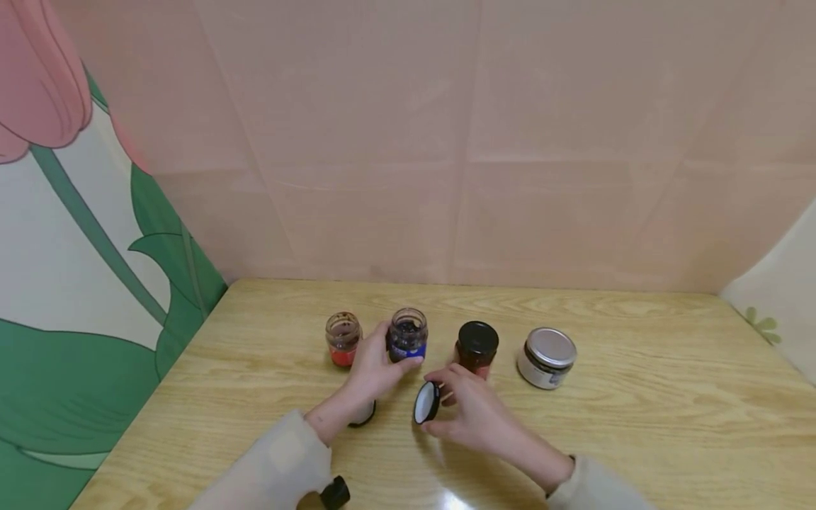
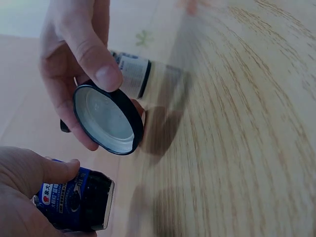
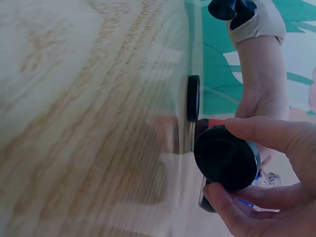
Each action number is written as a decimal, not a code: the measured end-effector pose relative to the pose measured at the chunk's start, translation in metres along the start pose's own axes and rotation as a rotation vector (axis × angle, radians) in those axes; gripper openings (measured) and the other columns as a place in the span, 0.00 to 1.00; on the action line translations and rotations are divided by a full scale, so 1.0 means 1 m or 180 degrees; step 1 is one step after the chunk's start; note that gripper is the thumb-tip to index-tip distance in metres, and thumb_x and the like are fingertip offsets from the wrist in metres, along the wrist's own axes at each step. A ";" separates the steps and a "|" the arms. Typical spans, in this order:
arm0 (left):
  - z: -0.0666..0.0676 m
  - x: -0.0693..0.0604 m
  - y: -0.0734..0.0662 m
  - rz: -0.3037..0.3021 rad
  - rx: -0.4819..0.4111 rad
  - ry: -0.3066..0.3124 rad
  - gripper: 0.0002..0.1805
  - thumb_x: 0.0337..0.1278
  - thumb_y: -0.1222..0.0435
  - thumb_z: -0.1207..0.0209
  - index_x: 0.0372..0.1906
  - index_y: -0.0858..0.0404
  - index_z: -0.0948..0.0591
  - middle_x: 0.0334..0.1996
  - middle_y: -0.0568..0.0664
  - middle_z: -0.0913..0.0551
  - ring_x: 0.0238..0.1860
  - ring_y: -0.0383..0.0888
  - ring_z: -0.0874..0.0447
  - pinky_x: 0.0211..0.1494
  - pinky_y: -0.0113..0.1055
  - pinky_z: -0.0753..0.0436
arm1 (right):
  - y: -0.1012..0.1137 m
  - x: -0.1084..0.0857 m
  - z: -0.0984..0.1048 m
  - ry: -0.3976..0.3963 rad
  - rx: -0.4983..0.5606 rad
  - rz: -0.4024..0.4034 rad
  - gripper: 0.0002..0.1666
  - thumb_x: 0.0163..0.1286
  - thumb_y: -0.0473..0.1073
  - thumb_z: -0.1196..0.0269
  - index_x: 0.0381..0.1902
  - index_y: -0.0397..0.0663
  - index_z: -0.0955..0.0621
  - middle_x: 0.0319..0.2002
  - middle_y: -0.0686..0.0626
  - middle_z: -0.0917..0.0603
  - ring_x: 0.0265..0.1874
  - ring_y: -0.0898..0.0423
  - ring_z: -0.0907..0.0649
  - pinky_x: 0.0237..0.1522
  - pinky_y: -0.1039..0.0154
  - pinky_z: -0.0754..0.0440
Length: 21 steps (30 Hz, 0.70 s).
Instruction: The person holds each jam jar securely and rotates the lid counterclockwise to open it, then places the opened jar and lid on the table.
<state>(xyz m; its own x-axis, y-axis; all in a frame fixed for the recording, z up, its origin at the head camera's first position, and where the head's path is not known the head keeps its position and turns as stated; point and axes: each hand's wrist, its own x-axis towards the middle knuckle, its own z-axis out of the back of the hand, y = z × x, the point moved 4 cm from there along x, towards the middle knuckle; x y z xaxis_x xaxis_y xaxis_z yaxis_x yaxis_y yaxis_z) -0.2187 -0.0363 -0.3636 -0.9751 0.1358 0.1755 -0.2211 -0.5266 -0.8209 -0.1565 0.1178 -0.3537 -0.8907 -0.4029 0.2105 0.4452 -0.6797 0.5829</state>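
My left hand (image 1: pixel 376 365) grips an uncapped glass jar with a blue label (image 1: pixel 408 340), dark contents inside. In the left wrist view that jar (image 2: pixel 69 197) seems held slightly above the wood. My right hand (image 1: pixel 474 411) pinches a black lid (image 1: pixel 426 403) by its rim, tipped on edge, its white inside facing left. The lid's black top (image 3: pixel 227 157) shows in the right wrist view. Lid and jar are apart. Just left of my left hand stands another uncapped jar, with a red label (image 1: pixel 343 347). A second lid (image 1: pixel 362 414) lies partly behind my left wrist.
Behind my right hand stands a jar with a black lid (image 1: pixel 477 340). Farther right is a squat jar with a silver lid (image 1: pixel 548 354). The wooden table (image 1: pixel 637 425) meets a pink backdrop (image 1: pixel 382 142) at its far edge, with a flower-patterned panel (image 1: pixel 95 283) at left.
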 end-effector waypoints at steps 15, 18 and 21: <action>-0.010 0.007 0.008 0.0220 -0.0050 0.0087 0.35 0.47 0.64 0.29 0.60 0.70 0.30 0.55 0.64 0.22 0.59 0.58 0.24 0.63 0.52 0.28 | -0.002 0.009 -0.007 0.0133 -0.0191 -0.0249 0.36 0.41 0.43 0.22 0.50 0.36 0.20 0.43 0.46 0.19 0.36 0.56 0.20 0.39 0.59 0.20; -0.010 0.006 0.010 0.0214 -0.0028 0.0088 0.35 0.47 0.65 0.29 0.60 0.70 0.30 0.55 0.64 0.22 0.59 0.59 0.24 0.64 0.52 0.28 | -0.002 0.009 -0.009 0.0150 -0.0194 -0.0246 0.37 0.40 0.43 0.22 0.50 0.36 0.21 0.42 0.46 0.20 0.37 0.55 0.20 0.39 0.59 0.20; -0.011 0.006 0.012 0.0178 0.0009 0.0092 0.34 0.47 0.65 0.29 0.59 0.70 0.30 0.54 0.64 0.21 0.58 0.59 0.24 0.63 0.52 0.28 | -0.002 0.009 -0.009 0.0155 -0.0212 -0.0236 0.37 0.40 0.43 0.22 0.49 0.35 0.20 0.41 0.46 0.19 0.36 0.55 0.20 0.39 0.60 0.20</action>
<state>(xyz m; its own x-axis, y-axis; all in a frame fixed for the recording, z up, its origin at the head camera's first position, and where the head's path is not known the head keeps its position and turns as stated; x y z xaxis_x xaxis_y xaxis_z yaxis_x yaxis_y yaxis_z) -0.2268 -0.0330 -0.3781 -0.9850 0.1302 0.1136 -0.1664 -0.5363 -0.8275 -0.1645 0.1099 -0.3604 -0.9166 -0.3783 0.1294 0.3849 -0.7472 0.5417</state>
